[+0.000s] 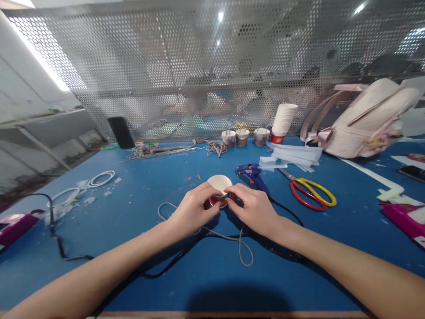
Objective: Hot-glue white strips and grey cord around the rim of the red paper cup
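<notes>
A white and red paper cup (219, 181) stands in front of me on the blue table, its open rim tilted into view. Across its near side runs a grey cord (223, 196), pinched between the fingertips of my left hand (198, 206) on one side and my right hand (254, 207) on the other. My fingers also appear to touch the cup, whose lower part they hide. Loose grey cord (245, 259) trails below the hands in a loop. Just beyond my right hand lies a blue glue gun (252, 173) with a glue stick in its back.
Scissors (312, 192) with red and yellow handles lie at right, near white strips (295, 155). Behind stand a cup stack (284, 119), several cord-wrapped cups (242, 138) and cord bundles (215, 147). A black cable (166, 268) crosses the front; a bag (361, 124) sits back right.
</notes>
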The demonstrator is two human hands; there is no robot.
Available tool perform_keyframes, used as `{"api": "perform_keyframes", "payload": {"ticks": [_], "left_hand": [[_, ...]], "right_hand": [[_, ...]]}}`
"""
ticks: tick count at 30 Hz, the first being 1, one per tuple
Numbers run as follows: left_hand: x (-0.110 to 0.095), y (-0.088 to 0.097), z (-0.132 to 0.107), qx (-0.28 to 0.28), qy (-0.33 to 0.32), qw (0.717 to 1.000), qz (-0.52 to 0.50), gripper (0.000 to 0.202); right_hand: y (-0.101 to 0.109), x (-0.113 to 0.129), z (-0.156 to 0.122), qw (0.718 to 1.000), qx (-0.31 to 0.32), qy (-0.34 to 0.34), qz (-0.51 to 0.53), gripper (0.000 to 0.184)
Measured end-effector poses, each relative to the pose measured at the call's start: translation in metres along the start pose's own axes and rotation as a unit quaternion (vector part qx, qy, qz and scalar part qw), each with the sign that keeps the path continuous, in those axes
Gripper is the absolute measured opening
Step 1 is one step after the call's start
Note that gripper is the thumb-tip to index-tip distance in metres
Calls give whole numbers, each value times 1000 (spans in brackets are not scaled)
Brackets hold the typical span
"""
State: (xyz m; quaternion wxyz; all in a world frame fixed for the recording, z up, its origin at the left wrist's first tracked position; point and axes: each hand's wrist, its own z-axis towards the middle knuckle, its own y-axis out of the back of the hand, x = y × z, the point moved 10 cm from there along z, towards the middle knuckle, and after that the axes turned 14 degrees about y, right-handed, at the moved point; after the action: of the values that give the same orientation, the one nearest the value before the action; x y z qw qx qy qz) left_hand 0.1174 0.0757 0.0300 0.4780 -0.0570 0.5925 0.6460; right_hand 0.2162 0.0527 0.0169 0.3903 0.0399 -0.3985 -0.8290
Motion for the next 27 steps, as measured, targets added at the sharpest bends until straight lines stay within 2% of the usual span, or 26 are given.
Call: {"api": "perform_keyframes", "payload": {"ticks": [6,11,15,17,19,21,22,24,27], "left_hand": [[6,3,2,-12,29,1000,3,8],[6,5,1,-19,29,999,8,9],[8,15,1,-50,23,998,2,11],[11,25,2,-77,25,997,-5,12],[17,36,3,-106,36,994,-17,9],[25,44,3,-130,55,989,-32,9],[29,47,3,-138,68,987,-40,9],[37,49,3,-145,98,983,-59,9],[46,48,2,-139,141,975,-97,10]], "right_hand": [[7,0,-1,999,-47,3,13,22],[6,-1,-1,998,-50,-11,21,22],[8,5,0,999,-31,-11,37,21],[12,26,3,998,-3,62,16,20],[19,56,4,982,22,186,-31,23],[31,76,-2,957,16,279,-77,26],[38,77,-4,952,2,294,-89,26],[52,63,-8,957,-19,271,-102,27],[53,18,-15,978,11,167,-122,39]]}}
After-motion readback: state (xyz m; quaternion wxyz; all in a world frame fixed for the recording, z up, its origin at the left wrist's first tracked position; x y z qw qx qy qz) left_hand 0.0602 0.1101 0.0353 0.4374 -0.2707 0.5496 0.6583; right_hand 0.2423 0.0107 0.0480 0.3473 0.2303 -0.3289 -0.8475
